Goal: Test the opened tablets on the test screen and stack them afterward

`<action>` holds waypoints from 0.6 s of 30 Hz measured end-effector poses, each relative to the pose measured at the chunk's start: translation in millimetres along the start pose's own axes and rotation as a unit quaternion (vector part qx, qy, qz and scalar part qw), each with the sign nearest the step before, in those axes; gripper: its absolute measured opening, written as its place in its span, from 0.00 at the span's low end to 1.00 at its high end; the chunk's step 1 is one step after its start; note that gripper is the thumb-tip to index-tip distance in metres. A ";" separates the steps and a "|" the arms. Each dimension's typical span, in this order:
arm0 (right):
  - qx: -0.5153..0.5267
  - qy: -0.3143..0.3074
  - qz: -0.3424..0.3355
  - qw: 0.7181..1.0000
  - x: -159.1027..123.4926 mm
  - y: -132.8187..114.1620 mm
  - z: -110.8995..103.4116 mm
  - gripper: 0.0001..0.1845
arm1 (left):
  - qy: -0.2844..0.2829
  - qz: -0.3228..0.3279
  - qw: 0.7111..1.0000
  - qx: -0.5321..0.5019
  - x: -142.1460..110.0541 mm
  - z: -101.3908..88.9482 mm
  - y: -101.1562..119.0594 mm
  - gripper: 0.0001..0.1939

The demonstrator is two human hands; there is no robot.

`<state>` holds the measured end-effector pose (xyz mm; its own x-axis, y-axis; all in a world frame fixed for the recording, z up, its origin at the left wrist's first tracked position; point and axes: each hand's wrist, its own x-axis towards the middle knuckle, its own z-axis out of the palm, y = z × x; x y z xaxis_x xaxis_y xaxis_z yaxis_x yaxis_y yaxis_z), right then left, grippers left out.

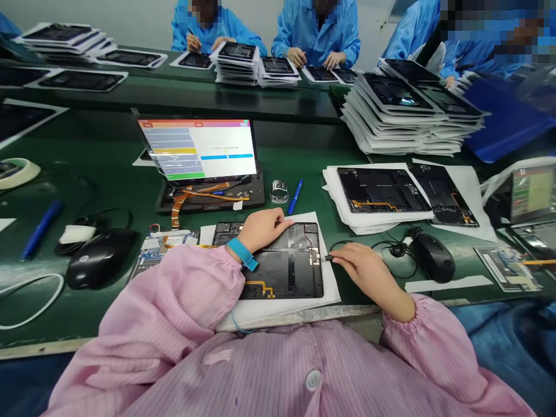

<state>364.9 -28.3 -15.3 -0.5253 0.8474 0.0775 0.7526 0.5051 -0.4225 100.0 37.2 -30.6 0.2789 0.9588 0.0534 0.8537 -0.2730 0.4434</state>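
My left hand [266,227], with a blue wrist strap [242,253], rests on the upper part of an opened black tablet housing [282,272]; its thumb stretches right and its other fingers are partly hidden. The housing lies on white sheets [330,288] and shows an orange flex cable and a small circuit board near its right edge. My right hand [358,263] pinches a cable plug [329,258] at that edge, beside the small board. Whether the plug is fully seated I cannot tell. An exposed circuit assembly [150,255] sits left of the housing, partly behind my sleeve.
A lit screen [200,150] stands behind the housing. Near it are a blue pen [295,197] and a metal ring-shaped object [278,191]. Mice [99,258] lie on both sides. Stacked housings [391,116] rise at right; co-workers in blue sit opposite.
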 end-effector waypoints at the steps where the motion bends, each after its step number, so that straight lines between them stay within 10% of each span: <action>1: -0.001 0.004 0.002 1.000 1.4 0.8 2.3 0.09 | 0.000 -0.001 1.000 -0.001 0.0 -0.1 -0.1 0.20; 18: 0.132 0.041 0.022 0.990 4.6 7.8 26.8 0.08 | 0.054 0.037 0.998 -0.015 -2.6 -14.8 1.1 0.20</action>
<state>357.7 -24.8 -42.5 -0.4516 0.8838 0.1222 0.6383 0.4157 -0.6480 93.7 35.6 -17.0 0.2911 0.9391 0.1827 0.8187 -0.3434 0.4602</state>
